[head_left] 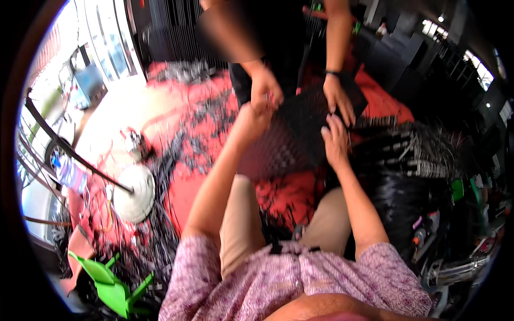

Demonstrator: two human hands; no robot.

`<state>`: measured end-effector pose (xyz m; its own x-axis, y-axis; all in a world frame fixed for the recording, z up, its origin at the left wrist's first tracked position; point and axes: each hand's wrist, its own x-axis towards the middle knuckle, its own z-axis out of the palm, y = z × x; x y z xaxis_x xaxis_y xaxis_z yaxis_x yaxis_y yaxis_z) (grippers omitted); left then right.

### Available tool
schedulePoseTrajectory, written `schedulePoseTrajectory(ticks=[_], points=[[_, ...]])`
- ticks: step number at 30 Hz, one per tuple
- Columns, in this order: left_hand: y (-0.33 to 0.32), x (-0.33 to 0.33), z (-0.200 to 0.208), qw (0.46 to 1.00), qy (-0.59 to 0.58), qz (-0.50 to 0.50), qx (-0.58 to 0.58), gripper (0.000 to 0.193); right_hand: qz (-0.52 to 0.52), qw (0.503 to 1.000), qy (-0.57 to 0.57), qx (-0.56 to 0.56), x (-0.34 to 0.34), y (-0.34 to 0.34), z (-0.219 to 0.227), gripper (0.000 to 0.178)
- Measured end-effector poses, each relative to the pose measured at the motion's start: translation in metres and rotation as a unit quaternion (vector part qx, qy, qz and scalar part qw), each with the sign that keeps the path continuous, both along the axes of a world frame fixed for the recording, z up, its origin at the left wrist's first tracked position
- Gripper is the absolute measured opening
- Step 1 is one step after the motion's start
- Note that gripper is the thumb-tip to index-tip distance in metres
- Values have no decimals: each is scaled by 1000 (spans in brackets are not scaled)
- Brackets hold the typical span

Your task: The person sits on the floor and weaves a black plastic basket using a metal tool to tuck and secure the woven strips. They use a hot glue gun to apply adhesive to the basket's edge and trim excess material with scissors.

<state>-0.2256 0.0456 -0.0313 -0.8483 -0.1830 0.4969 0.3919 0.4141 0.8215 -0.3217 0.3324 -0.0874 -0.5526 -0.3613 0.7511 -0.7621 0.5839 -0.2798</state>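
Observation:
A dark panel with a mesh-like surface lies tilted between me and a person standing opposite. My left hand is closed at the panel's left edge, its fingertips meeting the other person's hand. Whatever is pinched there is too small and blurred to name. Over the panel's right side, my right hand rests with its fingers stretched out. Just beyond it, the other person's second hand, with a dark band at the wrist, also lies on the panel.
Black strips are strewn over the red floor. Bundles of dark strips lie at right. On the left are a white round base with a dark pole, a clear plastic jug and a green plastic seat.

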Motion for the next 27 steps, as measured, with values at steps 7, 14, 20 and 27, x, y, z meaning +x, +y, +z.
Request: schedulePoseTrajectory(ticks=[7,14,20,27], points=[[-31,-9,45,939,-31,190,-284,27,-10,1000,-1,-12,-30,-47,29,46],[-45,-35,49,934,-45,213,-282,44,26,998,55,-4,-61,-57,38,43],[-50,-82,79,927,-47,256,-271,42,21,998,7,67,-116,-42,30,47],[-95,-113,90,910,-63,171,-372,23,38,999,-14,35,-113,-55,33,49]])
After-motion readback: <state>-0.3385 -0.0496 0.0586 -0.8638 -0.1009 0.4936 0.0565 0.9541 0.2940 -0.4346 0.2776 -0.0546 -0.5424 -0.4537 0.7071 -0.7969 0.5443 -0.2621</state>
